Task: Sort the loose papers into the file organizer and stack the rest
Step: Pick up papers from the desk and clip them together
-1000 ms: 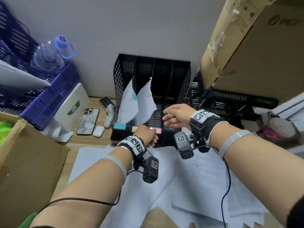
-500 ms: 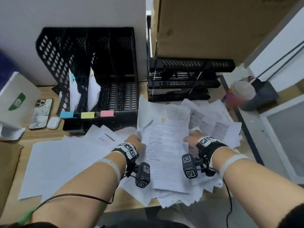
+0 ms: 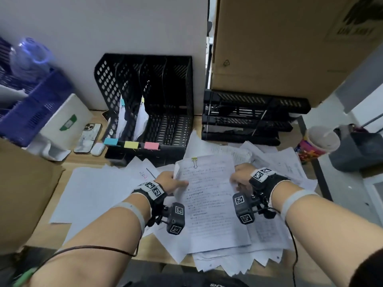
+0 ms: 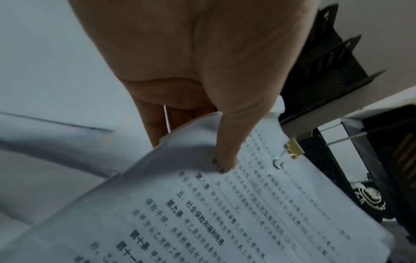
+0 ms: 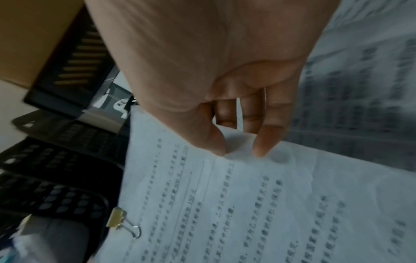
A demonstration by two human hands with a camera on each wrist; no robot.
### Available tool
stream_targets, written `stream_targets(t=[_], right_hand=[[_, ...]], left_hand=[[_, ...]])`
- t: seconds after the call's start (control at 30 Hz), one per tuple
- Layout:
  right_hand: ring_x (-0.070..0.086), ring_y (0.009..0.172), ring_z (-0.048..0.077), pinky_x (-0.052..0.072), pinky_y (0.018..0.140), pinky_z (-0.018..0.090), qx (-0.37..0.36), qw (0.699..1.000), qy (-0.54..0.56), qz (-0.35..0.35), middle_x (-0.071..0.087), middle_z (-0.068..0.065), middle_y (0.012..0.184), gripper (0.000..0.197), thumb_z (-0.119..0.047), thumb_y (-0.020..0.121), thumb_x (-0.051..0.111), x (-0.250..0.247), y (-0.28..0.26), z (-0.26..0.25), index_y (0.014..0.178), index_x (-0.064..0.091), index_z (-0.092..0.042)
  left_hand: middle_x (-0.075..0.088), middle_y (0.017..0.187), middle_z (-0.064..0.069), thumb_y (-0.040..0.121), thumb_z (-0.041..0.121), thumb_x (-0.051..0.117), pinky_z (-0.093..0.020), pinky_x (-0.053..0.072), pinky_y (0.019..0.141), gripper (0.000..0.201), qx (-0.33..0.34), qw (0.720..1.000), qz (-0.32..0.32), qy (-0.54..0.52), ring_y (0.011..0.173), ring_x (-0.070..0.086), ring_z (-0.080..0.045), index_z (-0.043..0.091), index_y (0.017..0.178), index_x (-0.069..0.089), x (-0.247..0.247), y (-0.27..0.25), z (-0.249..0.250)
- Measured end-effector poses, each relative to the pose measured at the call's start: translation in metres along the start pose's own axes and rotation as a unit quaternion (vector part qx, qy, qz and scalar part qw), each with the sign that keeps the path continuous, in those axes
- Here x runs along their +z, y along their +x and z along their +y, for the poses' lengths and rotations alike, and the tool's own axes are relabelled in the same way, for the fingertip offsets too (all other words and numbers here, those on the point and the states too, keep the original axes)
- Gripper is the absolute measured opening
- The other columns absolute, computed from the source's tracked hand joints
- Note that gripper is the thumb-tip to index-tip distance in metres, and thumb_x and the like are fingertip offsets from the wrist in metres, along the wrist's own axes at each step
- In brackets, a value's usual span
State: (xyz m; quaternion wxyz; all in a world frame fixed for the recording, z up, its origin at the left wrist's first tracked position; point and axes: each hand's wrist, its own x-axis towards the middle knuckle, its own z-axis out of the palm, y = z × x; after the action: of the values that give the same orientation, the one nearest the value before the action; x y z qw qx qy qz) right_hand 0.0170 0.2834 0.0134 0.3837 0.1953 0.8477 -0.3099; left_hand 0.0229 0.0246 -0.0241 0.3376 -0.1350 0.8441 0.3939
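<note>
A printed paper bundle with a gold binder clip at its top edge is lifted over the paper pile. My left hand pinches its left edge, thumb on top. My right hand pinches the right edge between thumb and fingers. The clip shows in both wrist views. The black mesh file organizer stands behind, with blue, yellow and pink tabs; two clipped papers sit in its left slots.
Loose sheets cover the desk left of the bundle. Black stacked letter trays under a cardboard box stand at right. A phone, earbud case, blue crate and cup are around.
A second ago both hands were at the organizer's front. They came back over the pile and took hold of the clipped bundle, which now sits slightly higher and nearer the organizer.
</note>
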Motion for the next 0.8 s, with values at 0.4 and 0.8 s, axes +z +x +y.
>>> stream_targets(t=[0.4, 0.8], right_hand=[[0.058, 0.067, 0.016, 0.058, 0.056, 0.028, -0.124, 0.986, 0.114, -0.02, 0.064, 0.003, 0.081, 0.023, 0.005, 0.086, 0.052, 0.047, -0.016, -0.095, 0.093, 0.067, -0.011], [0.074, 0.086, 0.028, 0.062, 0.072, 0.049, -0.185, 0.974, -0.032, -0.124, 0.063, 0.008, 0.094, 0.054, -0.047, 0.072, 0.081, 0.089, -0.074, -0.168, 0.099, 0.053, -0.01]], left_hand=[[0.073, 0.103, -0.01, 0.089, 0.026, 0.07, -0.035, 0.06, 0.069, 0.029, -0.014, 0.989, 0.126, -0.075, 0.088, 0.071, -0.024, 0.004, 0.108, 0.068, -0.078, -0.052, -0.044], [0.073, 0.09, -0.009, 0.089, 0.014, 0.058, -0.04, 0.062, 0.074, 0.016, 0.14, 0.967, 0.195, -0.08, 0.084, 0.071, -0.027, 0.005, 0.096, 0.07, -0.13, -0.072, -0.018]])
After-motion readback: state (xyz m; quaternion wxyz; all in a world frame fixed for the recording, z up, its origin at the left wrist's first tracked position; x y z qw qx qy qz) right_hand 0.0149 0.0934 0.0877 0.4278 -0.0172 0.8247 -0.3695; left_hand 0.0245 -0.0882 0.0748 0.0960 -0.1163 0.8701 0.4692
